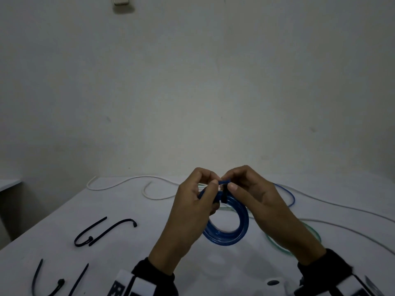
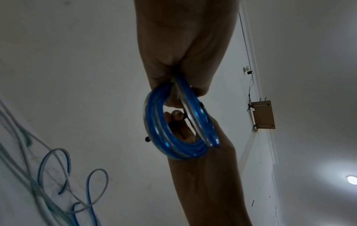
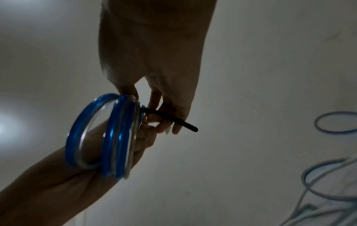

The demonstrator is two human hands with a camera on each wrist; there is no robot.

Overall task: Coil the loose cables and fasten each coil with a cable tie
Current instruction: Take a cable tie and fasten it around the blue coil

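Observation:
A blue cable coil (image 1: 228, 233) hangs upright above the white table (image 1: 128, 263), held between both hands. My left hand (image 1: 211, 189) grips the coil's upper left side, fingers curled round its turns (image 2: 154, 125). My right hand (image 1: 229, 183) pinches a black cable tie (image 1: 222, 197) wrapped across the top of the coil. In the right wrist view the tie's free tail (image 3: 170, 119) sticks out between the right fingers (image 3: 154, 97), beside the coil (image 3: 112, 137). Whether the tie is locked is hidden by the fingers.
Several spare black cable ties (image 1: 92, 231) lie on the table at the left front. A loose white cable (image 1: 128, 181), a thin blue cable (image 1: 290, 195) and a green cable (image 1: 314, 233) trail over the far and right side. A wall stands behind.

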